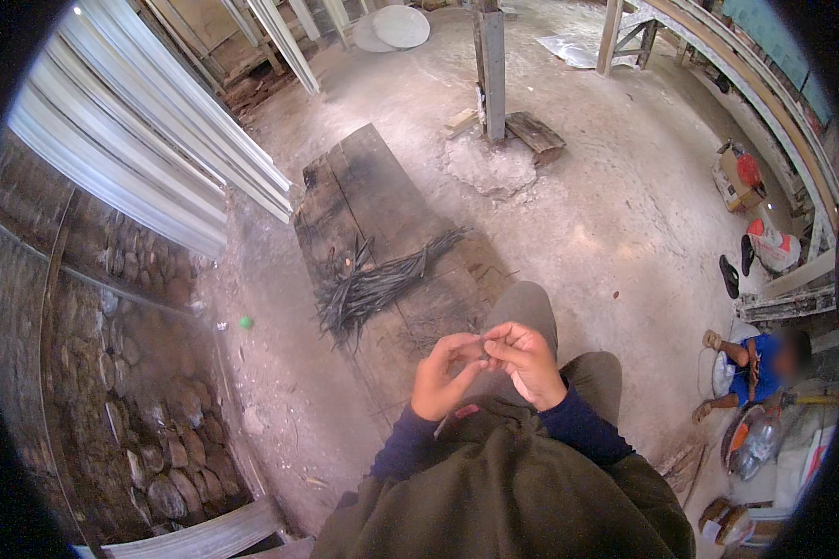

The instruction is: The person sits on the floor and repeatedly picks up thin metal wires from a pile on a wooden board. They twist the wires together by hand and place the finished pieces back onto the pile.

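Note:
My left hand (pixel 445 374) and my right hand (pixel 526 363) meet in front of my lap, above the near end of a worn wooden board (pixel 354 177). Thumb and fingertips are drawn together on each hand, and the tips almost touch. Whatever is pinched there, if anything, is too small to make out. Ahead and to the left of my hands, a loose heap of long, thin, dark strips (pixel 373 291) lies across the board. Its right end narrows into a tail, while the left end spreads out raggedly.
A wooden post (pixel 492 84) rises from the floor ahead. White corrugated sheets (pixel 140 121) lean at the left, above piled stones (pixel 168 475). A small green ball (pixel 245 322) lies nearby. On the right, a person in blue (pixel 760 368) sits near black sandals (pixel 731 276) and a box (pixel 738 179).

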